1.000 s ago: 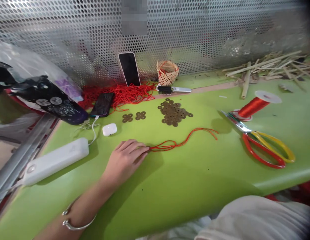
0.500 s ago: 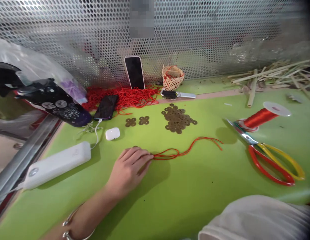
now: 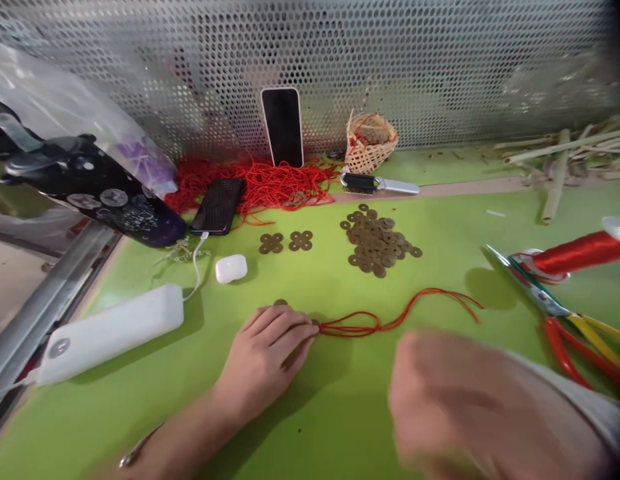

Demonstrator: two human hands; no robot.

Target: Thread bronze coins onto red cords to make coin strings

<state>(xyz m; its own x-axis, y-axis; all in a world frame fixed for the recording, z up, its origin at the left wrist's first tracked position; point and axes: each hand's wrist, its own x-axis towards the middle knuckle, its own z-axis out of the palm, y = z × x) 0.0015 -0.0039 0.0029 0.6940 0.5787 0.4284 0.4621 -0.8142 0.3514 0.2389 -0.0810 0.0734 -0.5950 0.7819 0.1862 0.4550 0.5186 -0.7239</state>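
Newly in at lower right, the bare right hand [image 3: 450,400] is blurred; I cannot tell its fingers' opening or hold. Near centre, the bare left hand [image 3: 273,347], fingertips closed, pinches the looped thin red cord [image 3: 377,328].

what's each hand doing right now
Left hand: closed on the looped red cord.
Right hand: blurred; can't tell if open, closed or holding anything.

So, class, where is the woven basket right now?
In the head view, the woven basket stands at the back, right of the upright phone, just behind the hairbrush and against the perforated metal panel.
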